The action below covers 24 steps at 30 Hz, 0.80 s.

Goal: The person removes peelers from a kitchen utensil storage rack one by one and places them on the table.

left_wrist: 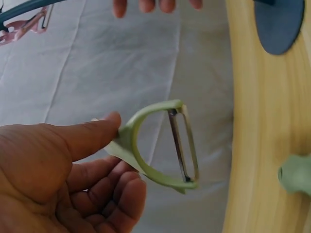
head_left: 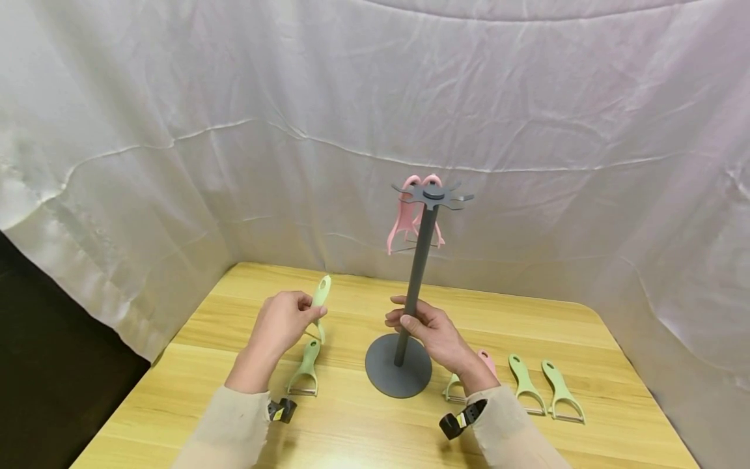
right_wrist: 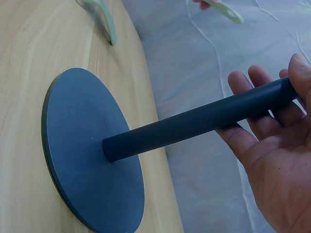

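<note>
The left hand pinches a green peeler over the table, between its left edge and the stand. The right hand grips the stand, which rests short of the far edge.

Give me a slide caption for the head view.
The left hand pinches a green peeler while the right hand holds the pole of a gray stand hung with two pink peelers.

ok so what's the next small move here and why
Probably lift the green peeler toward a bare hook on the stand. The left hand holds it handle up, the right hand has its fingers at the stand, and two pink peelers hang there.
</note>
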{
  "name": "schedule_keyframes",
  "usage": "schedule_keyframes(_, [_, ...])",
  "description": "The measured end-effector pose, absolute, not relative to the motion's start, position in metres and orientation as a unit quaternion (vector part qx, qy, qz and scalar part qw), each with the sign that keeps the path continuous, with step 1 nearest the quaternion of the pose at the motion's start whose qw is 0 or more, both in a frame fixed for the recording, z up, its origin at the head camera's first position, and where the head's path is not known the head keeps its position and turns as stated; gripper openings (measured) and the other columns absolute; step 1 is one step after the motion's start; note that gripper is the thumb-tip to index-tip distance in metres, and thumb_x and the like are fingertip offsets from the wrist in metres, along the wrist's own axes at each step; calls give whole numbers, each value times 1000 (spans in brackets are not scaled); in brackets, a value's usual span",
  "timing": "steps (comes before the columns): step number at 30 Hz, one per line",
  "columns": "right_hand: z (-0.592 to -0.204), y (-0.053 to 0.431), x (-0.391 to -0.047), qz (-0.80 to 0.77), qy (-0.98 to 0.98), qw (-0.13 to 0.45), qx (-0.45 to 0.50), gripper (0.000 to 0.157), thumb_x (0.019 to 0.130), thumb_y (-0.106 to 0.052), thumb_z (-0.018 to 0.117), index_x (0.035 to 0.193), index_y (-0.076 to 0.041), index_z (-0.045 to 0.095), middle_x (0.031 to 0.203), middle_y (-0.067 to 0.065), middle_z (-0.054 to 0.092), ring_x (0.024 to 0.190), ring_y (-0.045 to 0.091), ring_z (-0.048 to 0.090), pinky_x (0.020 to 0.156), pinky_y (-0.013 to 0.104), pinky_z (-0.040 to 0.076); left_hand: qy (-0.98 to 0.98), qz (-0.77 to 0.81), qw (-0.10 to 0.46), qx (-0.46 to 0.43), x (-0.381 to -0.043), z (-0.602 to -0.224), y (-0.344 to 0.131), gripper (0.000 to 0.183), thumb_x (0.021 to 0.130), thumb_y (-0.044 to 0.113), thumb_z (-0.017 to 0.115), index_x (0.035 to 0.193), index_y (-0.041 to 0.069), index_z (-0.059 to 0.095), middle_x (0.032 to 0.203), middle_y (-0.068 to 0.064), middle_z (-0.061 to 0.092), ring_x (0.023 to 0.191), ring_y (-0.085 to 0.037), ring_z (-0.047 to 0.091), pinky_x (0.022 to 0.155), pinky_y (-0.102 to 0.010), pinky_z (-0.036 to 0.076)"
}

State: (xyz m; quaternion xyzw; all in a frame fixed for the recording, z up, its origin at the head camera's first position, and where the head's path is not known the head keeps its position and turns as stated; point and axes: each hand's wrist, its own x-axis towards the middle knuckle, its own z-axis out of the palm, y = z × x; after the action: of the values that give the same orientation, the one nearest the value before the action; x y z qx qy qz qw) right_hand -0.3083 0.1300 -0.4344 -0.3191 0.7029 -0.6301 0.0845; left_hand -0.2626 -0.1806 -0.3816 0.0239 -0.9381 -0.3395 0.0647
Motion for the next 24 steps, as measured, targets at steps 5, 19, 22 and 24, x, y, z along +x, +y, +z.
schedule_keyframes(5, [-433, 130, -308, -630, 704, 86, -317, 42, 110, -12, 56, 151, -2, 53, 130, 30, 67, 118, 21, 72, 107, 50, 55, -950, -304, 44, 47, -259, -389, -188, 25, 96, 36, 77, 89, 12, 74, 73, 1, 65, 63, -18, 51, 55, -31, 39])
schedule_keyframes(19, [-433, 129, -309, -629, 706, 88, -314, 42, 110, -13, 56, 151, -3, 53, 130, 29, 67, 118, 18, 72, 107, 45, 56, -965, -247, -29, 86, -256, -409, -211, 48, 94, 35, 79, 62, 16, 48, 58, 4, 36, 55, -13, 34, 51, -27, 30])
schedule_keyframes(22, [-433, 130, -309, -630, 706, 89, -313, 42, 110, -13, 56, 151, -3, 53, 130, 30, 67, 118, 19, 72, 107, 44, 56, -967, -235, -42, 91, -256, -412, -213, 45, 93, 36, 79, 65, 14, 51, 60, 2, 40, 56, -15, 39, 52, -29, 33])
schedule_keyframes(24, [-433, 130, -309, -630, 705, 89, -312, 42, 110, -12, 56, 151, -3, 53, 130, 30, 67, 118, 19, 72, 107, 43, 56, -968, -228, -47, 94, -256, -415, -215, 44, 93, 36, 80, 67, 13, 54, 62, 0, 44, 58, -17, 43, 53, -30, 36])
